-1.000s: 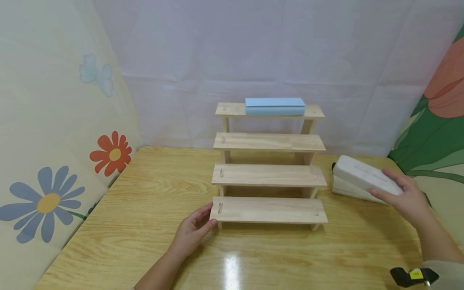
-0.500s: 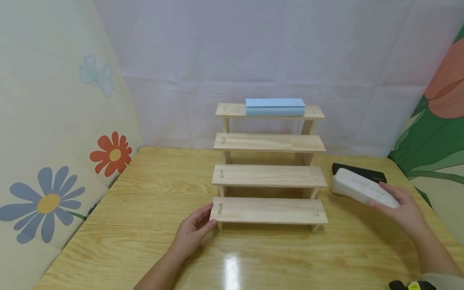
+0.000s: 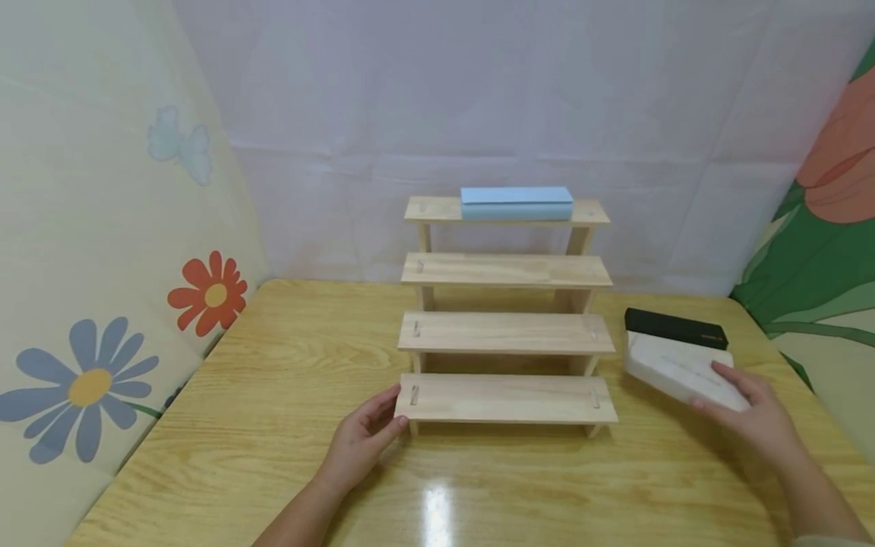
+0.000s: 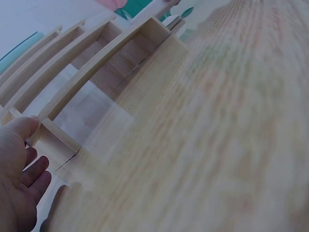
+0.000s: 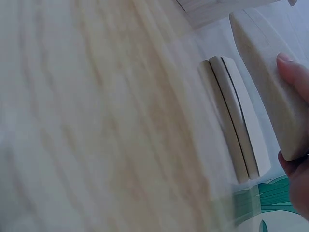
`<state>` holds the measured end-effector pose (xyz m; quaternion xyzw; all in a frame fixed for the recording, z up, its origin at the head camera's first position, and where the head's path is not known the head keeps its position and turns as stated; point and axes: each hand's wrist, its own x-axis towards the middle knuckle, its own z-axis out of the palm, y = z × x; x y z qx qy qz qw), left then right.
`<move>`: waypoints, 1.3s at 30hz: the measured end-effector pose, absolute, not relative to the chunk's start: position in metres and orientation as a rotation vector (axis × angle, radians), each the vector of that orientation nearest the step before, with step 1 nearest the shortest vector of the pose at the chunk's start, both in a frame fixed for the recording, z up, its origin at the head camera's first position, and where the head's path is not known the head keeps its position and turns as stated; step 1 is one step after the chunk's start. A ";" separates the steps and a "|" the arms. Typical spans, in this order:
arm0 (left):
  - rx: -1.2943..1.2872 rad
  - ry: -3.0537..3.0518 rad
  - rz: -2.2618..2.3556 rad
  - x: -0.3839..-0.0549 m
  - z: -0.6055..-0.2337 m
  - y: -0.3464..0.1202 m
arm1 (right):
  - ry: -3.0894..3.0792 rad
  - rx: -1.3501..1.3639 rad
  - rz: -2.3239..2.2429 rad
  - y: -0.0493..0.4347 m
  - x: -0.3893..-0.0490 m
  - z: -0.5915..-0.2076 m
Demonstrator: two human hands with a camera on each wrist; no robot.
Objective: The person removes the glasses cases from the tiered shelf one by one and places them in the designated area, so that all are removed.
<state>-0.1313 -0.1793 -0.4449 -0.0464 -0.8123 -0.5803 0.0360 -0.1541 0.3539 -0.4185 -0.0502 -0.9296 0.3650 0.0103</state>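
In the head view, a four-tier wooden display stand (image 3: 506,396) stands on the table. My left hand (image 3: 358,441) grips the left end of its lowest shelf, thumb at the front corner; the left wrist view shows the thumb (image 4: 25,126) on the wood and other fingers loosely bent below. My right hand (image 3: 759,418) holds a white glasses case (image 3: 683,380) by its right end, tilted above the table. Behind it lies another white oblong case (image 5: 248,121), partly hidden in the head view. A black case (image 3: 673,328) lies just beyond.
A light blue oblong case (image 3: 516,205) lies on the top shelf. The wood-grain table (image 3: 307,342) is bounded by a pale cloth (image 3: 342,205) at the back and flower-printed panels at both sides.
My right hand has brought the held white glasses case down and towards me, uncovering the black case and part of the other white case. My left hand stays on the stand.
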 end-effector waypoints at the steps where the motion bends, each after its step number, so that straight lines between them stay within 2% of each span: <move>1: -0.143 -2.493 -1.780 -0.131 -0.445 -0.179 | -2.906 -0.155 1.142 0.354 -0.153 -0.420; 39: -0.167 -2.473 -1.827 -0.131 -0.446 -0.180 | -2.924 -0.150 1.232 0.354 -0.146 -0.441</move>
